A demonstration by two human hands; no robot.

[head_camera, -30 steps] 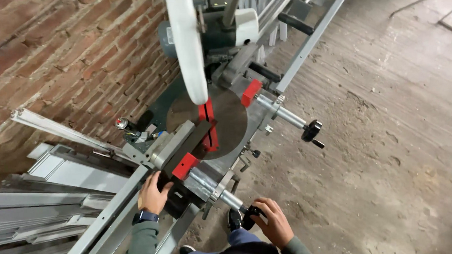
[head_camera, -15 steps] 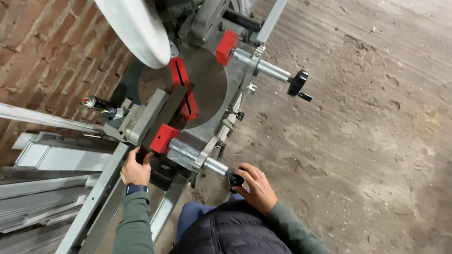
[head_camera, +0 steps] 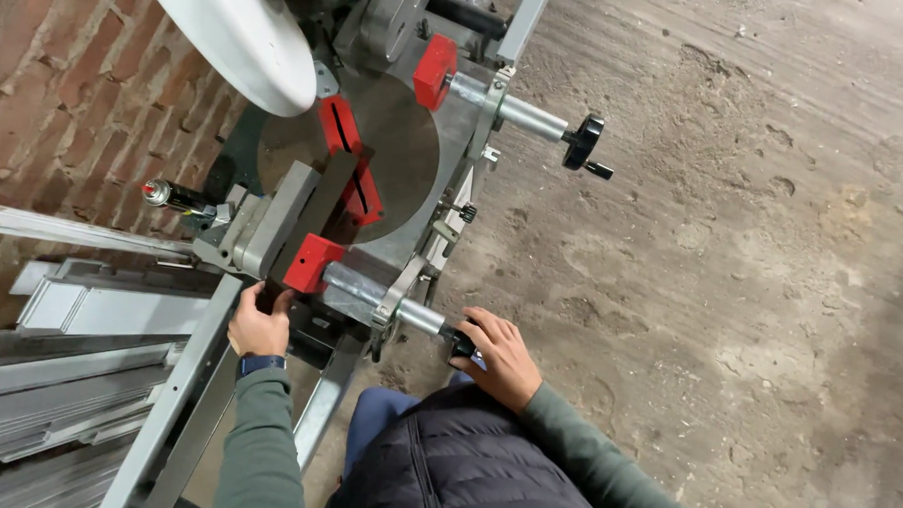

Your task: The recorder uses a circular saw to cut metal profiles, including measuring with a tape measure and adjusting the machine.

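Note:
A mitre saw (head_camera: 375, 151) with a round grey turntable, red clamp blocks and a white blade guard (head_camera: 234, 31) stands on a metal frame by a brick wall. My left hand (head_camera: 259, 322) grips the dark part of the frame just below the near red clamp block (head_camera: 311, 261). My right hand (head_camera: 498, 351) is closed on the black knob (head_camera: 461, 342) at the end of the near steel clamp screw (head_camera: 370, 293). A grey aluminium profile (head_camera: 283, 218) lies across the turntable against the near clamp block.
A second clamp screw with a black crank handle (head_camera: 583, 143) sticks out at the far side. Long aluminium profiles (head_camera: 67, 371) lie stacked at the left along the brick wall (head_camera: 67, 90). A spray can (head_camera: 173, 194) rests by the wall. Rough concrete floor (head_camera: 752, 254) spreads to the right.
The view has shifted down and closer, so the saw sits higher in the picture. Both hands stay on the same parts; my right hand has turned on the knob.

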